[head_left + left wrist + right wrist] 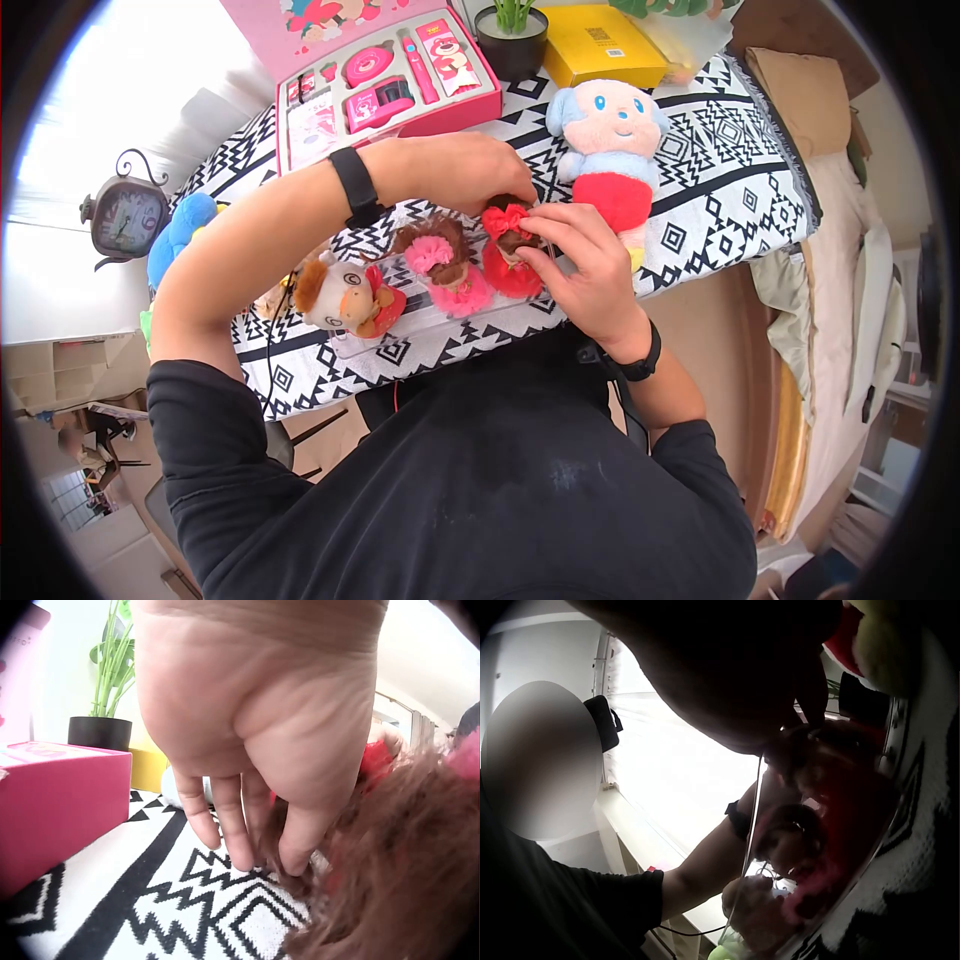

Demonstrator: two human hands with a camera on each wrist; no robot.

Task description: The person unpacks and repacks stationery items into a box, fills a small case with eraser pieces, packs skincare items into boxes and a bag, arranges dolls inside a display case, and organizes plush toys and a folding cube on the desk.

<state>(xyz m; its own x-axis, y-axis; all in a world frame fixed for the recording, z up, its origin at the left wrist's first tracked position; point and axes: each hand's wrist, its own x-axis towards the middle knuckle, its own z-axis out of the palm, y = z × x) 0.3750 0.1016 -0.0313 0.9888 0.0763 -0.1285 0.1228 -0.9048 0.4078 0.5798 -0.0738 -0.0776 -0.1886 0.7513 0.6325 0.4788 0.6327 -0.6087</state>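
A doll in red (513, 274) with brown hair and a red bow (505, 220) stands at the right end of a clear container (470, 326). Behind its head, my left hand (465, 172) pinches brown hair; the left wrist view shows thumb and fingers of the left hand (255, 742) pointing down at it. From the right, my right hand (590, 262) holds the doll's head between thumb and fingers. A pink-dressed doll (462, 290) with a pink bow stands beside it. The right wrist view is dark, with the right hand (742, 682) above the dolls.
A plush bird (345, 295) is left of the dolls. Behind are an open pink gift box (440, 118), a potted plant (512, 45) and a yellow box (600, 50). A plush toy (612, 150) lies right, a clock (127, 218) stands far left.
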